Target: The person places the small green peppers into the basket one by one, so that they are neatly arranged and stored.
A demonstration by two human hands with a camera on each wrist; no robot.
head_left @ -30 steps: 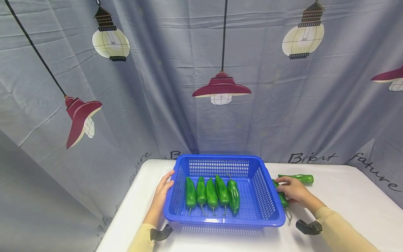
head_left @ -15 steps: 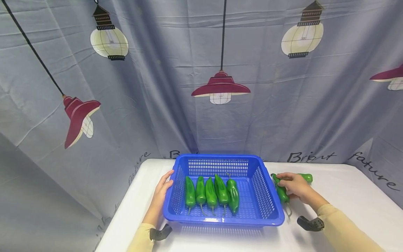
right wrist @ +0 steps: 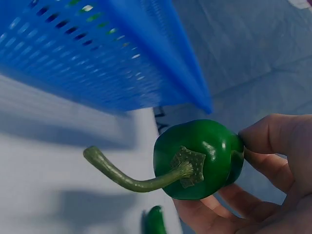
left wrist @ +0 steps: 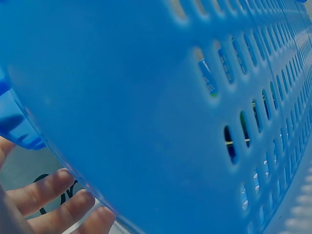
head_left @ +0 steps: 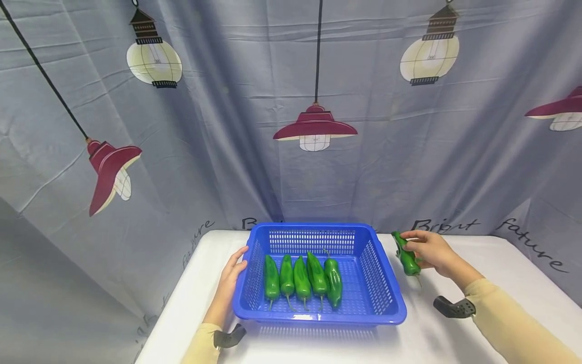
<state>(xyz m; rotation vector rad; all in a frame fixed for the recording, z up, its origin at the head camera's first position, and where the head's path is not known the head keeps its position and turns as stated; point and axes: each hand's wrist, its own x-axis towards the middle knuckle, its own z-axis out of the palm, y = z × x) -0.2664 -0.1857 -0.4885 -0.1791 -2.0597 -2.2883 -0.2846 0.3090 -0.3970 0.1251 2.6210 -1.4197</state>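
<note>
A blue plastic basket [head_left: 320, 317] with slotted walls stands on the white table. Several green peppers [head_left: 333, 283] lie side by side in its left and middle part. My left hand [head_left: 231, 275] rests against the basket's left rim; in the left wrist view its fingertips [left wrist: 85, 199] touch the wall's outer edge. To the right of the basket, my right hand [head_left: 429, 250] holds a green pepper [head_left: 407, 260] between thumb and fingers, stem end down toward me. Its curved stem [right wrist: 131, 183] shows in the right wrist view. Below it, the tip of another pepper [right wrist: 156, 222] appears.
The white table [head_left: 459, 283] extends to the right and in front of the basket. A grey curtain [head_left: 382, 167] with printed lamps and lettering hangs just behind the table. Each wrist bears a black device, the right one [head_left: 454, 307] above the table.
My right hand has lifted the pepper from the table beside the basket and moved slightly away from me with it. My left hand keeps its place at the rim.
</note>
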